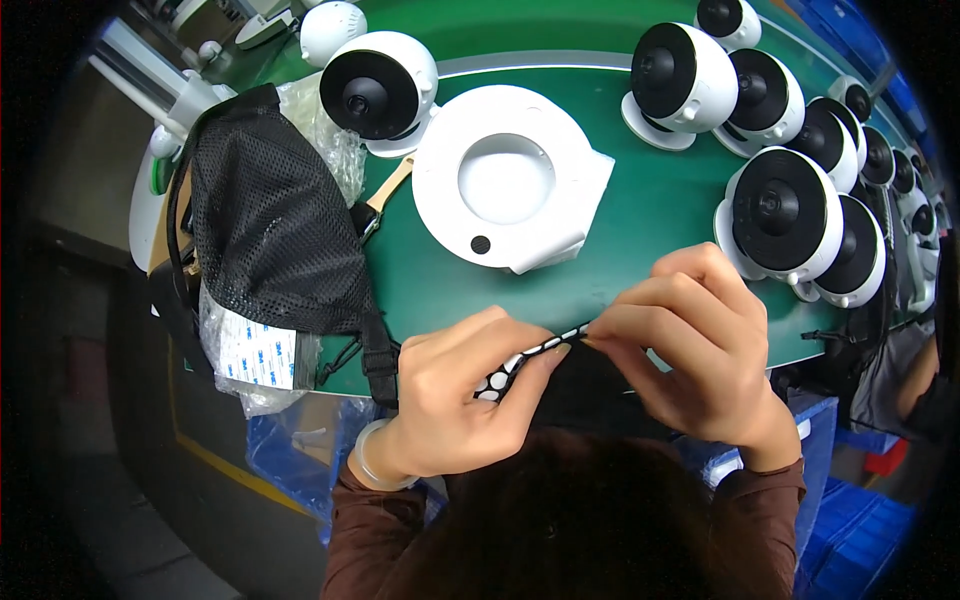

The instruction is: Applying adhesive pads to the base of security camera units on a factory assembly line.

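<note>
Between the fingers of my left hand (455,400) is a small black sheet with white round spots (498,381), bent so that part of it shows edge-on. My right hand (695,340) pinches its fingertips together at the far end of this sheet, thumb against index finger. Whether they grip the sheet itself or a small piece off it is too small to make out. Just beyond my hands, on the green table, lies a white round housing (435,190) with a round recess and one black dot (480,244) near its front edge.
At the left, a black mesh pouch (270,210) rests over clear plastic bags (265,398). A brush with a wooden handle (388,190) lies beside it. White ball-shaped cameras with black fronts (780,205) crowd the right side. Another camera (372,92) stands behind the pouch.
</note>
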A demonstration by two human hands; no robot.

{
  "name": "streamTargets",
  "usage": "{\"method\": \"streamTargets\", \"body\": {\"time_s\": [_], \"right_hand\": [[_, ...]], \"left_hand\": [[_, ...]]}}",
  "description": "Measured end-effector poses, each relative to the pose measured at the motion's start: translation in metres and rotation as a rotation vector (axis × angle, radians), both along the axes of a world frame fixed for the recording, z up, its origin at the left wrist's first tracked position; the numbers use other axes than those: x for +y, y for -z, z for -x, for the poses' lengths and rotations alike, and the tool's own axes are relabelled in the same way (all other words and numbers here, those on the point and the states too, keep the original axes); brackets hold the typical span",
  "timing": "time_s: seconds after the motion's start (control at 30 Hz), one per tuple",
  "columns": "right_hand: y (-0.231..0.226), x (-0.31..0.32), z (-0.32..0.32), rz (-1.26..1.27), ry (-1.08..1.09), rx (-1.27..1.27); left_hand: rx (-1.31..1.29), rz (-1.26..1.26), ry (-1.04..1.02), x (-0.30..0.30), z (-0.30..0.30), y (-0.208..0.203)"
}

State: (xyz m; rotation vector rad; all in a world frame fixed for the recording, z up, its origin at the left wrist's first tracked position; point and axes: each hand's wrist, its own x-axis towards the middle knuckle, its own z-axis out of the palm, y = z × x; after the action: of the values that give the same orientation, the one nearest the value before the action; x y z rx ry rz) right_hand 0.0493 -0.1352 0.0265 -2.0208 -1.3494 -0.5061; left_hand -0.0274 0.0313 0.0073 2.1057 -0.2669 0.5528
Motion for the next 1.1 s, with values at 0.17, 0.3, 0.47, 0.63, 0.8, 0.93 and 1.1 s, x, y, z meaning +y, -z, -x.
{"method": "streamTargets", "body": {"time_s": [0.17, 0.3, 0.47, 0.63, 0.8, 0.93, 1.1], "right_hand": [[-0.007, -0.002, 0.014, 0.009, 0.018, -0.002], [-0.006, -0.001, -0.016, -0.143, 0.115, 0.126], [-0.012, 0.015, -0.035, -0.167, 0.189, 0.652], [-0.014, 0.017, -0.039, -0.122, 0.222, 0.669], [-0.014, 0.016, -0.042, -0.093, 0.204, 0.692], [-0.014, 0.015, -0.045, -0.087, 0.191, 0.706], [-0.014, 0.018, -0.043, -0.093, 0.219, 0.674]], "left_hand": [[-0.022, 0.041, -0.13, 0.011, 0.003, 0.016], [-0.001, 0.159, -0.135, 0.009, -0.001, 0.033], [-0.094, 0.247, -0.17, -0.005, -0.02, 0.032], [-0.116, 0.187, -0.161, -0.005, -0.022, 0.033], [-0.092, 0.205, -0.154, -0.004, -0.019, 0.033], [-0.112, 0.197, -0.13, -0.002, -0.022, 0.034], [-0.121, 0.214, -0.133, -0.003, -0.021, 0.034]]}}
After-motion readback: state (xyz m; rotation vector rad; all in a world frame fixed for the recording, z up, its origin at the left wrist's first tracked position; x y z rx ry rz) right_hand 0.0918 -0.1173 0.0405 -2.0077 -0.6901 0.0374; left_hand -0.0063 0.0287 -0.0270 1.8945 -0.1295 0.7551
